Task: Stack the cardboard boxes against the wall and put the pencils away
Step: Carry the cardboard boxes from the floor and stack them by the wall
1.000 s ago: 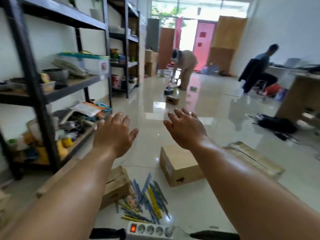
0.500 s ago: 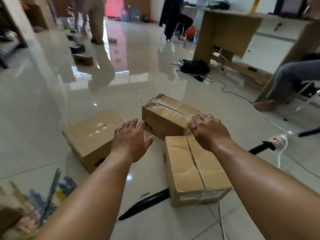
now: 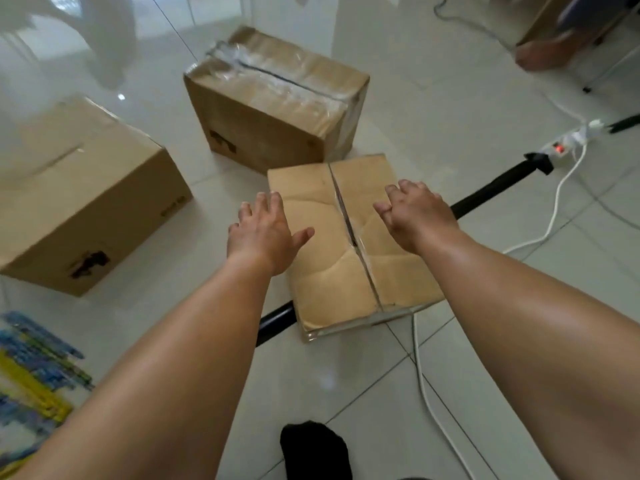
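On the glossy white tiled floor (image 3: 349, 393), head view: the small dented tan cardboard box (image 3: 329, 271) with a taped centre seam lies directly ahead. The left hand (image 3: 263, 233) is at its left edge and the right hand (image 3: 415, 216) over its right flap. Both hands are spread with relaxed fingers and hold nothing; whether they touch the lid cannot be told.

Behind it, just beside its far edge, stands a larger brown cardboard box wrapped in clear tape (image 3: 277, 98). A big plain brown cardboard box (image 3: 79, 192) sits apart to the left. The loose blue and yellow pencils (image 3: 31, 368) lie scattered at lower left. No wall shows.

Likely hazards:
- The small box rests across a long black rod (image 3: 491, 192), so it may rock or drag the rod when lifted.
- A white cable (image 3: 554, 209) from the white power strip with a red switch (image 3: 568, 140) runs past the near corner and could snag.
- The creased lid may buckle under pressure.
- A black-socked foot (image 3: 311, 448) could slip on the shiny tile or tread on pencils.

Writing: dark printed marks on the two larger boxes' sides are too blurred to read.
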